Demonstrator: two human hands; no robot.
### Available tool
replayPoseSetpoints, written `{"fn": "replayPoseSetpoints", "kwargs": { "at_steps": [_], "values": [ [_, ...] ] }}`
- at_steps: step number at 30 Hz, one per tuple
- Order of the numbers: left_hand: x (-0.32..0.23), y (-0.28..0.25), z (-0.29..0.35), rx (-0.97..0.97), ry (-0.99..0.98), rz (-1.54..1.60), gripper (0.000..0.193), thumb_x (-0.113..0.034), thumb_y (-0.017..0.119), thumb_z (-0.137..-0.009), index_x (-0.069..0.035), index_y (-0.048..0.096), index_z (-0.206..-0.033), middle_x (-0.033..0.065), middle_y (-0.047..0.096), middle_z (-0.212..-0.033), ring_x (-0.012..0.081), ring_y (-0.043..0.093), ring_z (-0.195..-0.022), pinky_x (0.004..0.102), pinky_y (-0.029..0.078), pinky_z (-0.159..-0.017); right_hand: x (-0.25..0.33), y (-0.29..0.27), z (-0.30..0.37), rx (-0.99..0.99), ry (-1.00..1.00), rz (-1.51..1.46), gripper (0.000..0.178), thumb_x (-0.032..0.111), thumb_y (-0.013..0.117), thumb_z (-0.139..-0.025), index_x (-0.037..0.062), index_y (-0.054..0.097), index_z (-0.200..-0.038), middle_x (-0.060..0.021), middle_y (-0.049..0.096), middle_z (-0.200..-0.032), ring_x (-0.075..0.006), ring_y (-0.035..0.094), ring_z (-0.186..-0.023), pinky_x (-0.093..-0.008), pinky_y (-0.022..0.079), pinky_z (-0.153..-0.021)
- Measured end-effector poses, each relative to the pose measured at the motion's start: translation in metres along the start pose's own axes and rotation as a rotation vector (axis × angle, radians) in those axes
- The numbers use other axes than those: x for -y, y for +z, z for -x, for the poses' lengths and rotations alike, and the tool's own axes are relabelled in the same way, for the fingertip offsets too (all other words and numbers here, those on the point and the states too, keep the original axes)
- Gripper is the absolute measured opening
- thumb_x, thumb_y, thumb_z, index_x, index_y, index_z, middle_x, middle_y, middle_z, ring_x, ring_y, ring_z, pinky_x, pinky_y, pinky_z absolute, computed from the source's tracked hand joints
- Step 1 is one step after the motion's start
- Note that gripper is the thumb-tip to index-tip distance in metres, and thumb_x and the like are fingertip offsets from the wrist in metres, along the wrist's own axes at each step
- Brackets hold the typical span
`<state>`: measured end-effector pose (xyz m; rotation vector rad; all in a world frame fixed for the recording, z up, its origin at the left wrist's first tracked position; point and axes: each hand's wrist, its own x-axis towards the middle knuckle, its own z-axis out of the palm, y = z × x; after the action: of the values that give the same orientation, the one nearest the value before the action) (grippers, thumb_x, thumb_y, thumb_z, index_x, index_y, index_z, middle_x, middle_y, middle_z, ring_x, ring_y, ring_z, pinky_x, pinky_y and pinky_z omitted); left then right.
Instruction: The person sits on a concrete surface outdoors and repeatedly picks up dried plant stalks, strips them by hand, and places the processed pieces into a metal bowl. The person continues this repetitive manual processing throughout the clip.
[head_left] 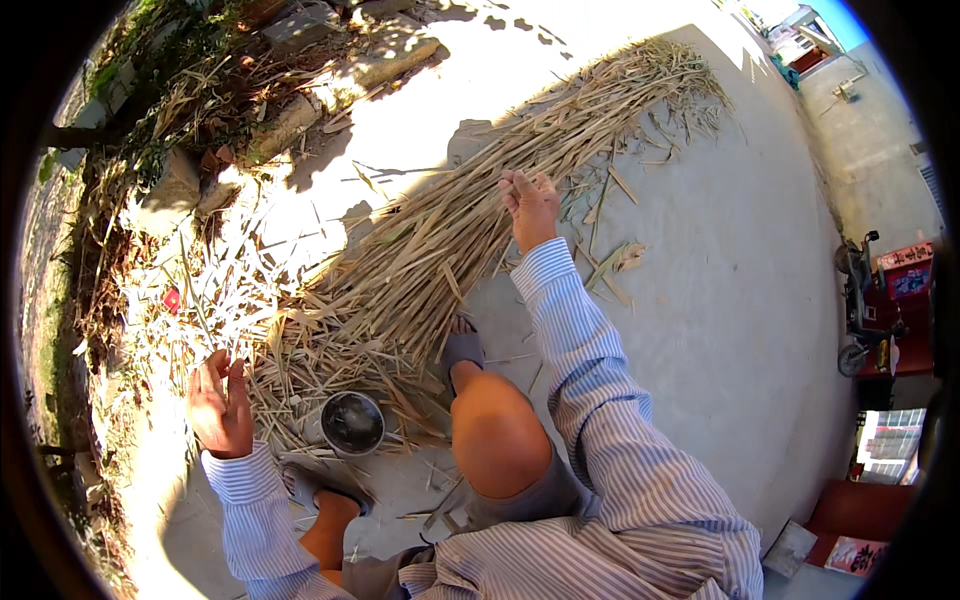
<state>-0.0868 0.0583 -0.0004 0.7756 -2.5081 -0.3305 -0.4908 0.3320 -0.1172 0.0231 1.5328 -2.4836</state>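
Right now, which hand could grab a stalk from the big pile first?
Probably the right hand: its fingers already rest on the long dry stalks. The left hand is open and lifted beside the short scraps, near the metal bowl.

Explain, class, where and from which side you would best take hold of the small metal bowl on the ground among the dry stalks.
Probably by the rim of the metal bowl, from above. It sits upright with its mouth open to the camera, while dry stalks crowd its far and left sides, so a low sideways reach looks blocked. The left hand is nearest it; the right hand is up in the stalks.
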Motion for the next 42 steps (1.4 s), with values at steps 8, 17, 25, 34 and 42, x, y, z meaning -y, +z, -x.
{"fn": "replayPoseSetpoints", "kwargs": {
  "at_steps": [8, 17, 25, 34, 42],
  "values": [
    [-0.096, -0.100, -0.004, -0.261, 0.346, -0.366, 0.038, -0.027, 0.069, -0.080, -0.007, 0.061, -0.111, 0.0059, 0.066, -0.103, 0.0240, 0.057, -0.102, 0.0395, 0.041, -0.086, 0.029, 0.181, 0.157, 0.687, 0.357, -0.152, 0.028, 0.020, 0.054, -0.097, -0.0009, 0.053, -0.115, -0.0144, 0.060, -0.113, -0.0205, 0.062, -0.093, -0.0303, 0.052, -0.079],
    [0.013, -0.135, 0.017, -0.240, 0.224, -0.287, 0.016, -0.018, 0.074, -0.073, -0.011, 0.062, -0.080, 0.0001, 0.067, -0.076, 0.0203, 0.059, -0.072, 0.0358, 0.040, -0.069, 0.026, 0.225, 0.219, 0.498, 0.554, -0.087, 0.032, 0.017, 0.053, -0.096, -0.0042, 0.049, -0.120, -0.0175, 0.057, -0.115, -0.0220, 0.060, -0.099, -0.0263, 0.053, -0.073],
    [0.079, -0.112, 0.042, -0.037, 0.133, -0.017, 0.015, -0.026, 0.070, -0.077, -0.012, 0.066, -0.080, 0.0020, 0.066, -0.073, 0.0211, 0.061, -0.073, 0.0369, 0.041, -0.070, -0.011, 0.199, 0.195, 0.533, 0.610, 0.034, 0.031, 0.011, 0.055, -0.095, -0.0044, 0.049, -0.121, -0.0192, 0.059, -0.111, -0.0237, 0.063, -0.093, -0.0265, 0.055, -0.071],
    [0.103, -0.096, 0.042, 0.057, -0.316, 0.645, 0.021, -0.021, 0.072, -0.082, 0.000, 0.068, -0.084, 0.0072, 0.068, -0.072, 0.0115, 0.064, -0.067, 0.0259, 0.050, -0.063, -0.019, 0.202, 0.185, 0.664, 0.627, -0.144, 0.029, 0.014, 0.054, -0.095, -0.0024, 0.050, -0.118, -0.0188, 0.055, -0.119, -0.0278, 0.055, -0.108, -0.0360, 0.049, -0.089],
    [0.095, -0.112, 0.029, 0.029, -0.470, 0.783, 0.024, -0.023, 0.072, -0.084, 0.000, 0.067, -0.085, 0.0052, 0.068, -0.073, 0.0118, 0.062, -0.067, 0.0269, 0.048, -0.065, -0.011, 0.221, 0.214, 0.644, 0.617, -0.010, 0.020, 0.012, 0.055, -0.095, -0.0005, 0.056, -0.111, -0.0121, 0.062, -0.107, -0.0206, 0.061, -0.096, -0.0289, 0.053, -0.079]
  ]
}}
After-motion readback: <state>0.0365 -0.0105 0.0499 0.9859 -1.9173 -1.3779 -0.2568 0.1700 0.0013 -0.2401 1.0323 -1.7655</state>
